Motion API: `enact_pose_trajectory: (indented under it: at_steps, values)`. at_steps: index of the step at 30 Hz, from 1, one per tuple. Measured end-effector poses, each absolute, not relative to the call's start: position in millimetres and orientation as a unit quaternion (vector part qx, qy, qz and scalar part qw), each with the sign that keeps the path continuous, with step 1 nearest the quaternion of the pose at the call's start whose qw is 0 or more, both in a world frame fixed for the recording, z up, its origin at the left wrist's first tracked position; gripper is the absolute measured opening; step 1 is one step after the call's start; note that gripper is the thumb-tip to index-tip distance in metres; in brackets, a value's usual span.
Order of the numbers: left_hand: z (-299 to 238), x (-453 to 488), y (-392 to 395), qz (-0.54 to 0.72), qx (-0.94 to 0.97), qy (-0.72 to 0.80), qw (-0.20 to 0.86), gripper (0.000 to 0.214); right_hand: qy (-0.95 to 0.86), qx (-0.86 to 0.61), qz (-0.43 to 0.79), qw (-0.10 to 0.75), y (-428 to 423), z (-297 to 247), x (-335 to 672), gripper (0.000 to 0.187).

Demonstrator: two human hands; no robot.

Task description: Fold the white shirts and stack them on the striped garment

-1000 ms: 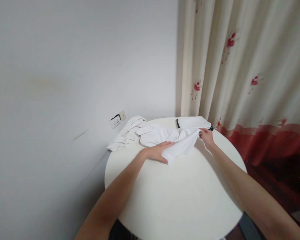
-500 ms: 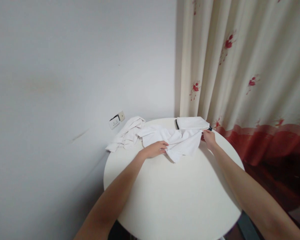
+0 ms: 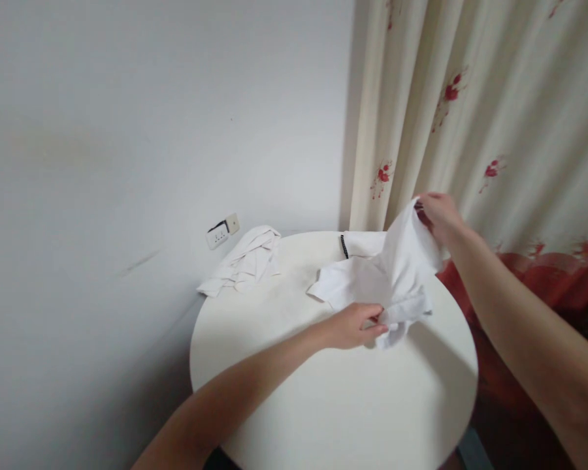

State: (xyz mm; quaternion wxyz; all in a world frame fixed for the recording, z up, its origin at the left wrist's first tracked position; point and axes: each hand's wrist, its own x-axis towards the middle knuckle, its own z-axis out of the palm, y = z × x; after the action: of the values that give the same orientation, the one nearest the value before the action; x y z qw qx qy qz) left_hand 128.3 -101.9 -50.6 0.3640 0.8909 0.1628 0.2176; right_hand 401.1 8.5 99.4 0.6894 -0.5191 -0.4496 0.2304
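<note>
A white garment [image 3: 379, 277] hangs lifted above a round white table [image 3: 333, 391]. My right hand [image 3: 436, 212] pinches its upper edge, raised above the table's far right side. My left hand [image 3: 355, 324] grips the garment's lower edge just above the tabletop. Part of the cloth still trails onto the table toward the left.
A crumpled white cloth pile [image 3: 245, 261] lies at the table's far left edge. A folded white piece with a dark trim [image 3: 360, 243] sits at the back. A grey wall with a socket [image 3: 219, 232] is to the left; a flowered curtain [image 3: 470, 117] hangs behind.
The garment lay flat under both hands before. Now my right hand has lifted one edge up and my left hand has moved right and taken hold of the lower edge.
</note>
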Motion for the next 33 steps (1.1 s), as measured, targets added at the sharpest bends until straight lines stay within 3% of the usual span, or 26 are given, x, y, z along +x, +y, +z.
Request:
enact_pose_trajectory:
  at_steps: [5, 9, 11, 14, 17, 21, 23, 24, 27, 29, 31, 33]
  values:
    - [-14.0, 91.3, -113.2, 0.247, 0.876, 0.183, 0.371, 0.027, -0.599, -0.454, 0.313, 0.581, 28.3, 146.0, 281.8, 0.007]
    - [-5.1, 31.9, -124.8, 0.155, 0.887, 0.313, 0.303, 0.034, -0.78, -0.305, 0.439, 0.326, 27.4, 130.1, 201.9, 0.037]
    - [-6.6, -0.1, -132.4, 0.077, 0.894, 0.356, 0.26, 0.034, -0.812, -0.281, 0.449, 0.246, 23.9, 114.7, 185.1, 0.041]
    - [-6.5, -36.8, -140.9, -0.017, 0.896, 0.327, 0.3, 0.033, -0.826, -0.275, 0.433, 0.232, 23.4, 92.8, 191.3, 0.037]
    - [-2.7, -52.3, -140.1, -0.02, 0.883, 0.281, 0.375, 0.037, -0.821, -0.32, 0.387, 0.272, 29.0, 69.4, 227.1, 0.033]
    - [-13.7, -51.0, -127.0, 0.069, 0.909, 0.309, 0.272, 0.071, -0.824, -0.394, 0.28, 0.296, 22.8, 22.1, 296.6, 0.032]
    - [-30.2, -46.6, -119.3, 0.058, 0.921, 0.321, 0.212, 0.092, -0.822, -0.436, 0.245, 0.272, 8.7, -7.7, 328.5, 0.052]
    - [-40.1, -43.9, -115.6, 0.046, 0.927, 0.321, 0.187, 0.092, -0.827, -0.446, 0.235, 0.249, 0.1, -22.8, 341.3, 0.067]
    - [-68.6, -34.7, -104.6, 0.054, 0.939, 0.324, 0.105, 0.057, -0.853, -0.429, 0.22, 0.198, -23.4, -64.0, 361.3, 0.1]
    - [-81.3, -29.5, -97.8, 0.084, 0.938, 0.331, 0.058, 0.045, -0.85, -0.429, 0.203, 0.228, -31.9, -83.6, 360.0, 0.08]
    - [-86.4, -26.2, -92.7, 0.102, 0.937, 0.33, 0.045, 0.044, -0.836, -0.44, 0.193, 0.266, -33.4, -92.9, 352.8, 0.042]
    - [-84.0, -24.4, -91.3, 0.11, 0.938, 0.323, 0.052, 0.042, -0.826, -0.446, 0.179, 0.295, -29.4, -89.3, 346.8, 0.024]
